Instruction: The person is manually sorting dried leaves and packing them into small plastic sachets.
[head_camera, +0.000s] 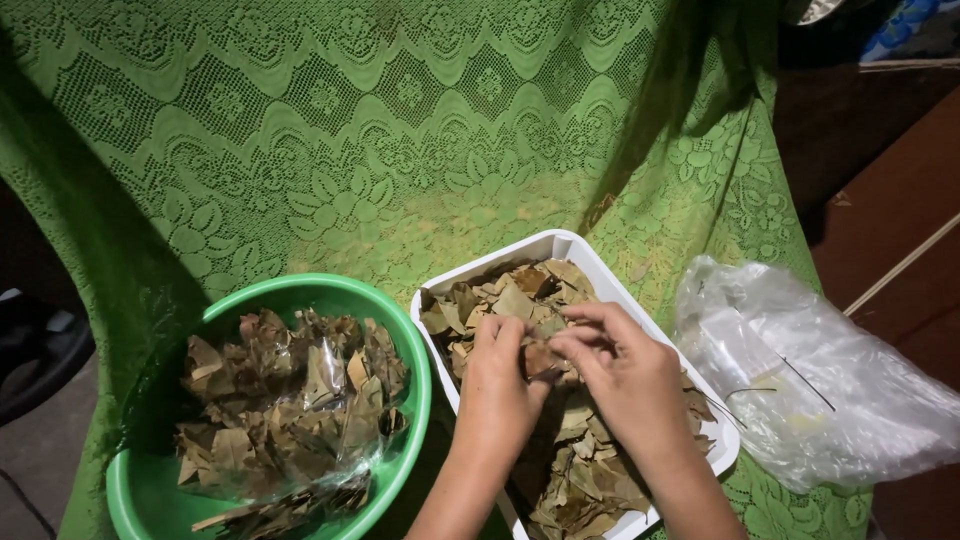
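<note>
Item 1: our left hand (497, 375) and right hand (625, 375), fingertips pinched together on 1 dried leaf (547, 327) above the white tray (560, 243) of leaves. Item 2: green bowl (390, 300), left. Item 3: clear plastic bag (850, 400), right.

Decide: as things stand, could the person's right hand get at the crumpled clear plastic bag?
Probably yes: the right hand works over the white rectangular tray, and the crumpled clear plastic bag lies just beyond it, nothing between.

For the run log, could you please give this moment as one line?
left hand + right hand: pinching dry leaf | over white tray | green basin left | plastic bag right
</note>
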